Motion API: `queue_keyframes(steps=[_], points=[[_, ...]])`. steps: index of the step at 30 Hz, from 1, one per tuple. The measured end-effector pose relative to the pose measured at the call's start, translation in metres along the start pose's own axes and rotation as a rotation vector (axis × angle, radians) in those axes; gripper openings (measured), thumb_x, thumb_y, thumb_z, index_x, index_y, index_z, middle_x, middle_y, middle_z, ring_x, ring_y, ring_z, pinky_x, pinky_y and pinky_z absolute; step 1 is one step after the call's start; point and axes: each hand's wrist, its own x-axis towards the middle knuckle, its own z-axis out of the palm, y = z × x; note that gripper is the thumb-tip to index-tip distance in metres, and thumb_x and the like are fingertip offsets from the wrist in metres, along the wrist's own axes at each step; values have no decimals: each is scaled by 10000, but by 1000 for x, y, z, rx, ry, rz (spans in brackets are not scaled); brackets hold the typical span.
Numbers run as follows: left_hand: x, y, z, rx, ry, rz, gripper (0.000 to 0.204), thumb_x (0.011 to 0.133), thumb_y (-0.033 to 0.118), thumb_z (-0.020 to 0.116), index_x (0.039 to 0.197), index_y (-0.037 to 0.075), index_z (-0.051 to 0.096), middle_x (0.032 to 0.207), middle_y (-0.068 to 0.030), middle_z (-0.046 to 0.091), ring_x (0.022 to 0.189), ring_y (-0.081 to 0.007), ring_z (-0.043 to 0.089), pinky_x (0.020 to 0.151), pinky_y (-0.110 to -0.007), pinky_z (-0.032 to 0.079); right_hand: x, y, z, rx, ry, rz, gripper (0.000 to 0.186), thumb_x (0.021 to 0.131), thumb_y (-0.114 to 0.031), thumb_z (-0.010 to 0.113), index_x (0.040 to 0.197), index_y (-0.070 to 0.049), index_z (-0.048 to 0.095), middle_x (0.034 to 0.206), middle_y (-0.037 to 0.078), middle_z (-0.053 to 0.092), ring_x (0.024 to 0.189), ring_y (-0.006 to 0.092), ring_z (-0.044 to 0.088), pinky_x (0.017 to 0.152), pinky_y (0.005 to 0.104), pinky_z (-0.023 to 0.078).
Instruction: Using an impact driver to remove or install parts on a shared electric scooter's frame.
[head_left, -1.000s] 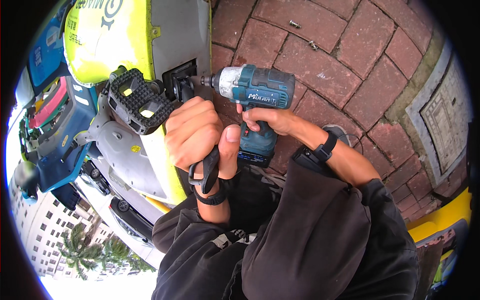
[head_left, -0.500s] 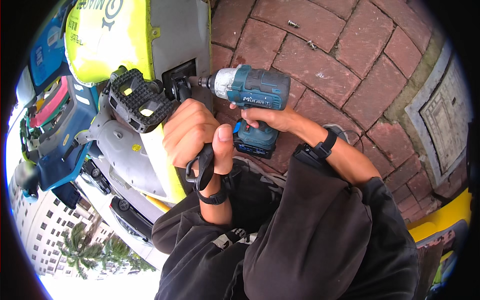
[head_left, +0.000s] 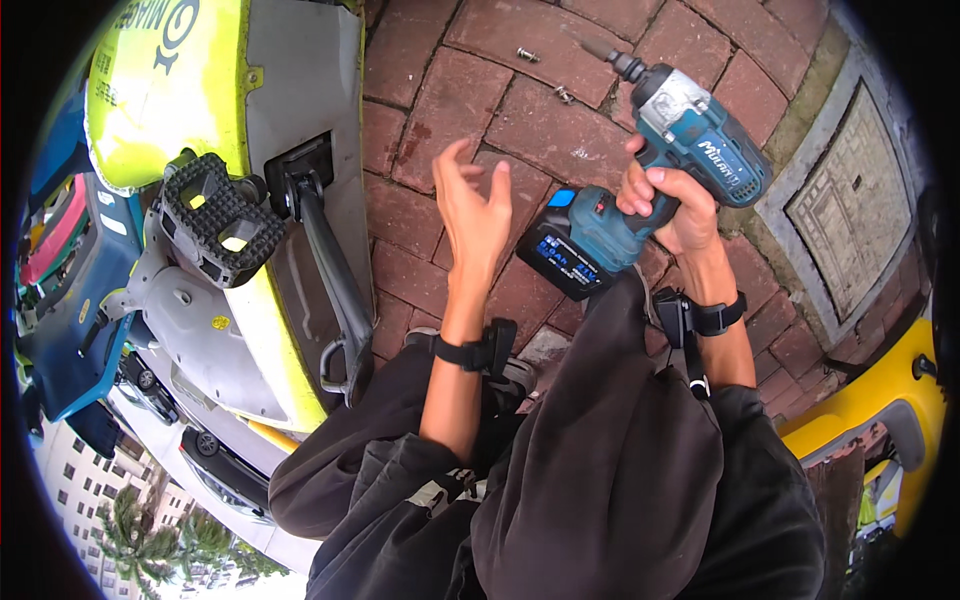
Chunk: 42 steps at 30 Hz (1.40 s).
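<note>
My right hand point(head_left: 672, 205) is wrapped round the grip of a teal cordless impact driver point(head_left: 700, 140), whose bit points up and left over the paving. The driver's black battery point(head_left: 562, 255) faces me. Nothing is in my left hand point(head_left: 475, 205); its fingers are apart above the bricks, between the driver and a yellow-and-grey electric bike point(head_left: 300, 90) lying tipped on the left. A dark metal kickstand point(head_left: 338, 265) runs from a recess in the bike's grey underside, apart from my left hand. Beside it sticks out a black pedal point(head_left: 222, 218).
Two small screws point(head_left: 528, 55) lie on the red brick paving point(head_left: 440, 110) beyond my hands. A stone-framed cover point(head_left: 850, 210) is set in the ground at right. A yellow vehicle part point(head_left: 860, 390) stands at lower right; more bikes point(head_left: 90, 290) crowd the far left.
My left hand has let go of the kickstand and moved right, opening. My right hand has drawn the impact driver away from the kickstand mount, to the right, turning its bit upward.
</note>
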Motion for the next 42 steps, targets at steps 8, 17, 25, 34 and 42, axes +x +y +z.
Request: queue_keyframes(steps=[8, 17, 25, 34, 42], points=[[142, 13, 43, 623, -291, 728, 349, 758, 103, 760, 1060, 101, 586, 1046, -96, 567, 997, -327, 593, 812, -438, 522, -8, -17, -21, -42, 50, -137, 365, 857, -139, 568, 1180, 19, 508, 726, 50, 503, 625, 141, 495, 676, 326, 432], [172, -2, 67, 608, -385, 817, 247, 770, 127, 753, 986, 82, 643, 960, -125, 632, 941, -370, 632, 799, -465, 527, -6, -18, -14, -113, 11, -85, 395, 864, -154, 564, 1208, 22, 480, 726, 41, 482, 638, 138, 489, 670, 321, 422], [120, 18, 32, -883, -360, -246, 161, 887, 74, 678, 998, -38, 645, 957, -108, 688, 903, -202, 687, 826, -303, 578, 1, -20, 6, -213, -66, -27, 425, 829, -151, 603, 1193, 42, 496, 697, 41, 478, 609, 129, 474, 642, 303, 416], [65, 50, -28, -1457, -402, -370, 221, 972, 118, 588, 1180, 41, 592, 1134, -72, 637, 1055, -176, 587, 983, -333, 480, 1, -9, 29, -348, -194, 30, 395, 822, -146, 667, 1138, 72, 575, 701, 35, 539, 576, 108, 482, 578, 257, 390], [69, 40, -61, -1222, -416, -130, 285, 954, 125, 623, 1224, 42, 579, 1168, -107, 644, 1039, -191, 601, 983, -365, 458, 5, -7, 47, -365, -195, 64, 392, 817, -145, 667, 1133, 71, 582, 733, 49, 582, 539, 98, 483, 546, 243, 399]])
